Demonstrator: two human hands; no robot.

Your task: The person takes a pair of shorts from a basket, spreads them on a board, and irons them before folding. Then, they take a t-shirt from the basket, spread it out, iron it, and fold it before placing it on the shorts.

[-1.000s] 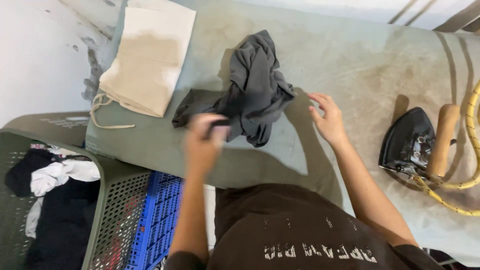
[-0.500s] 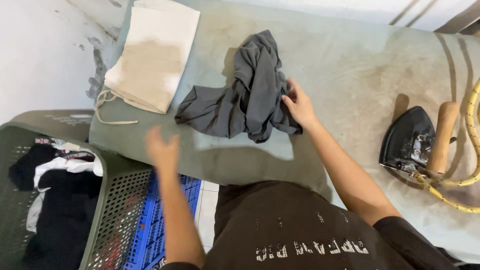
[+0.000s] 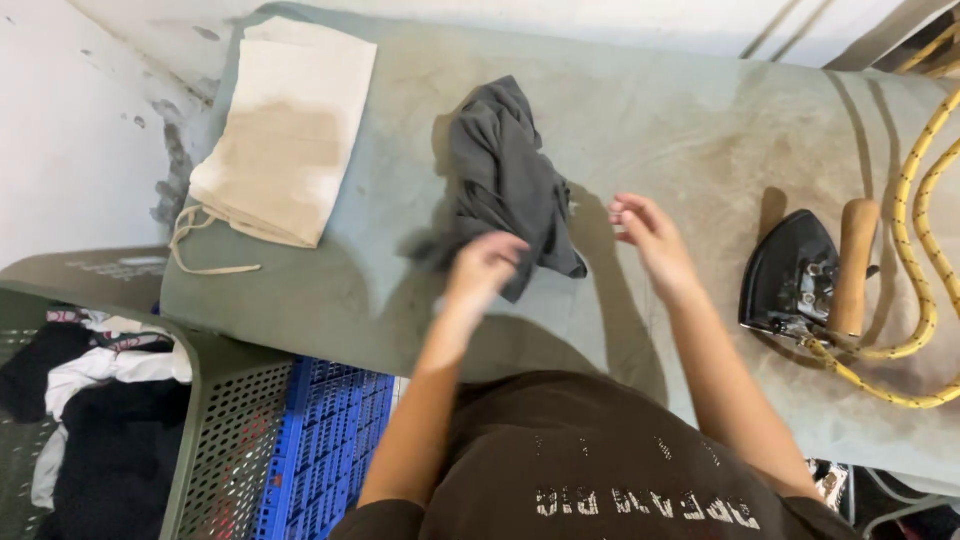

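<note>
Grey and crumpled, a garment (image 3: 505,185) is lying bunched in the middle of the padded ironing board (image 3: 650,110). Over its lower edge the left hand (image 3: 485,270) is blurring, so its grip cannot be told. Just beside the cloth, the right hand (image 3: 650,240) is hovering with fingers loose, grasping nothing. Further out, a folded cream cloth (image 3: 285,130) is resting left and a black iron (image 3: 800,275) right.

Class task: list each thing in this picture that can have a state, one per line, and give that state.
Dark grey garment: crumpled, on the ironing board.
Beige cloth: folded flat, scorch-stained.
Iron: set down flat, unheld.
Left hand: blurred at the garment's edge; grip unclear.
Right hand: open, empty.
Laundry basket: holding clothes.
</note>
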